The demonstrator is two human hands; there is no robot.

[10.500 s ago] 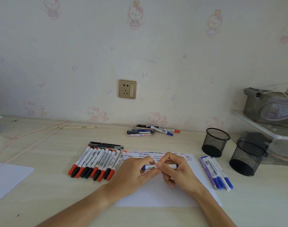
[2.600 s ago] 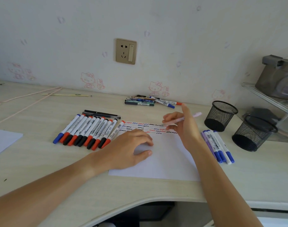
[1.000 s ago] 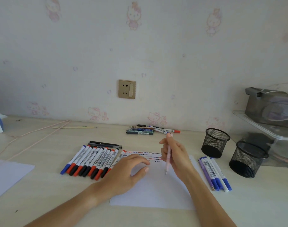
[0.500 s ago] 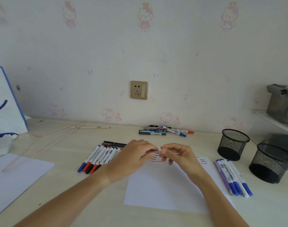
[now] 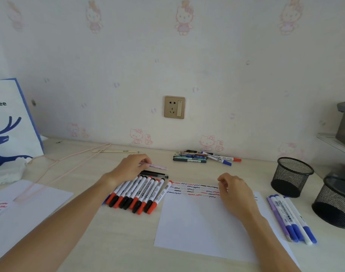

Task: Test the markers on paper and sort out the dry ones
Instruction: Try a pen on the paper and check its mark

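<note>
The left hand (image 5: 128,169) is pinching a pale pink pen (image 5: 155,166) by its near end and holding it just above the far end of the row of red and black markers (image 5: 136,195), beside two dark pens (image 5: 154,173) on the bench (image 5: 118,242). The right hand (image 5: 234,193) is hovering loosely curled and holding nothing over the squiggle-marked top of the paper (image 5: 197,222). The risk, as I judge it, is that the pink pen is landing among the wrong group, or nudging the row and rolling markers together, muddling dry with working ones.
</note>
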